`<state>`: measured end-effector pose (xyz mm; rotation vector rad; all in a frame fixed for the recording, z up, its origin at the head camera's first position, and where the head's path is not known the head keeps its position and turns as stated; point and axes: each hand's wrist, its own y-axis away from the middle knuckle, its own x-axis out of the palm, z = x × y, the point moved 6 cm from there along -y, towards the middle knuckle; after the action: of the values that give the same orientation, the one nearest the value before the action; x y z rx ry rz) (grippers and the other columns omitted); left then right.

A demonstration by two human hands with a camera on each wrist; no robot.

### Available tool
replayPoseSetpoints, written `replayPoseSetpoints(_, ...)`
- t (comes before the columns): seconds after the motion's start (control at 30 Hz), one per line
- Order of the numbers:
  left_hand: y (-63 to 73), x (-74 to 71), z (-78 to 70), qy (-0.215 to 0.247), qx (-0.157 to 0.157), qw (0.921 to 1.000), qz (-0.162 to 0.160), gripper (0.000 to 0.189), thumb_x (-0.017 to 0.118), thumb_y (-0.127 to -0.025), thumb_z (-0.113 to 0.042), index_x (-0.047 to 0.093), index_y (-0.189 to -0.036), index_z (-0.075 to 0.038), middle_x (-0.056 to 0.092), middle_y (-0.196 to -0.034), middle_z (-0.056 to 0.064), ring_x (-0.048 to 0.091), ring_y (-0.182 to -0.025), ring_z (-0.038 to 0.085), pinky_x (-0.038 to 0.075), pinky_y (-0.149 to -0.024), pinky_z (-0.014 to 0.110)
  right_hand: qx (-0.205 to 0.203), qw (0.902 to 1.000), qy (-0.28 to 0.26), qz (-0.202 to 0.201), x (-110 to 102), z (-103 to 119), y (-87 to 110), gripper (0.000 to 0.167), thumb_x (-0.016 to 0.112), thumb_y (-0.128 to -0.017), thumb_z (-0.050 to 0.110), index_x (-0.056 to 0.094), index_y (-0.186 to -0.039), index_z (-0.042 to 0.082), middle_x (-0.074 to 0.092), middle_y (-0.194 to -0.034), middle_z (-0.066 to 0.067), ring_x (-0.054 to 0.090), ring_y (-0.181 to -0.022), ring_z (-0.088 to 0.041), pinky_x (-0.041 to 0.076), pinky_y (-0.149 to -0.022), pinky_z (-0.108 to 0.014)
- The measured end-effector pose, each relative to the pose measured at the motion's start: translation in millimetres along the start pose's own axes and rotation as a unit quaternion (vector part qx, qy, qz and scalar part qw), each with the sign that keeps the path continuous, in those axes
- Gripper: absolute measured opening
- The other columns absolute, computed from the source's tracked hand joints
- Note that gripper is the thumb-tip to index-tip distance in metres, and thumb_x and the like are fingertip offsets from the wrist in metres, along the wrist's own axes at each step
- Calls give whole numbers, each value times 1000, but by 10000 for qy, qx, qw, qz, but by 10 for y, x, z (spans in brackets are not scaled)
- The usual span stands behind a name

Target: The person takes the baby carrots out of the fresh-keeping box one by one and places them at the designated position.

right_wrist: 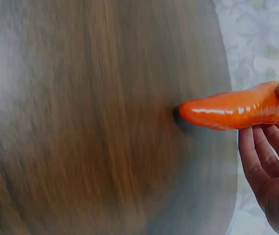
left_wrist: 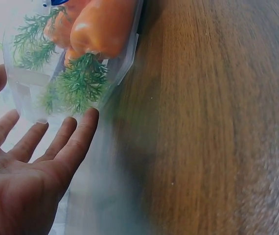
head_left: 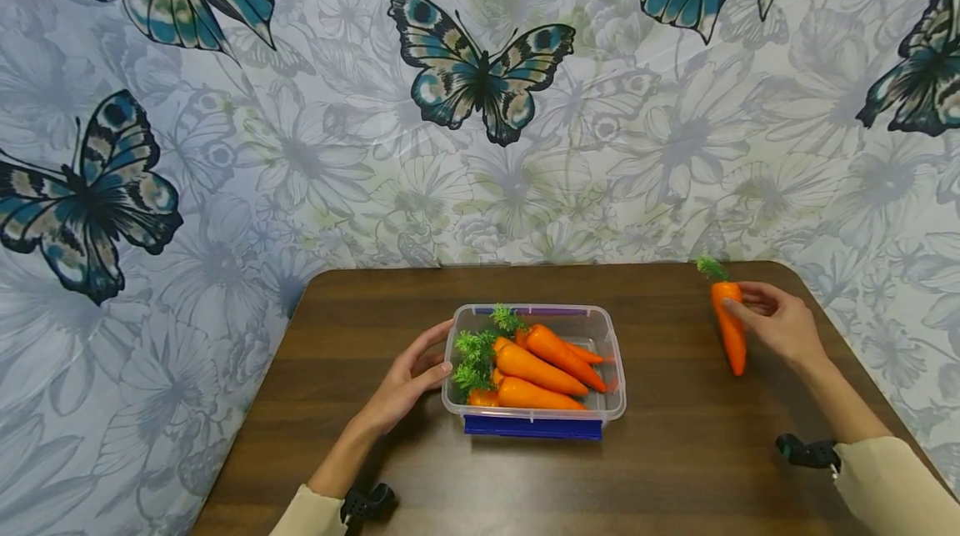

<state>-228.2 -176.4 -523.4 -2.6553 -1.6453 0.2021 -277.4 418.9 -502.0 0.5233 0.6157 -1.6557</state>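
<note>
A clear plastic container [head_left: 618, 386] with blue side clips stands mid-table and holds several orange carrots [head_left: 540, 365], their green tops toward its left side. My left hand [head_left: 408, 382] touches the container's left wall with fingers extended; in the left wrist view the same hand [left_wrist: 36, 166] has its fingertips at the container's end, beside the green tops [left_wrist: 83, 81]. Over at the right, my right hand [head_left: 783, 323] pinches a single carrot [head_left: 729, 328] between thumb and fingers, its green top up and its tip down. The right wrist view shows this carrot [right_wrist: 232, 107] held near its thick end.
The brown wooden table [head_left: 675, 469] has rounded far corners. Behind it hangs a cloth [head_left: 517, 202] printed with flowers and butterflies, close to the table's far edge. Black bands [head_left: 367, 503] are worn on both wrists.
</note>
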Motion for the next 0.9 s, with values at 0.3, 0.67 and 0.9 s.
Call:
replayPoseSetpoints(0.3, 6, 8, -2, 21, 15, 10000, -24, 64, 59, -110, -13, 34, -169, -20, 33, -177, 11, 47, -148, 54, 62, -100, 33, 294, 9995, 80, -44, -152, -223, -93, 70, 71, -102, 47, 58, -147, -5, 50, -94, 45, 53, -81, 23, 53, -66, -11)
replayPoseSetpoints(0.67, 9, 17, 4, 103, -16, 9999, -52, 64, 59, -110, -14, 34, -169, -21, 31, -177, 9, 46, -149, 53, 61, -100, 32, 1023, 9933, 529, -35, -331, -479, -189, 76, 57, -107, 50, 49, -154, -9, 58, -144, -37, 68, -102, -23, 44, -67, -13)
replayPoseSetpoints(0.9, 17, 23, 11, 154, -102, 9998, -85, 65, 60, -110, -14, 34, -170, -24, 32, -177, 8, 47, -151, 51, 61, -101, 32, 1311, 9897, 577, 17, -403, -621, -206, 79, 51, -109, 51, 41, -159, -10, 50, -152, -42, 53, -131, -57, 40, -69, -17)
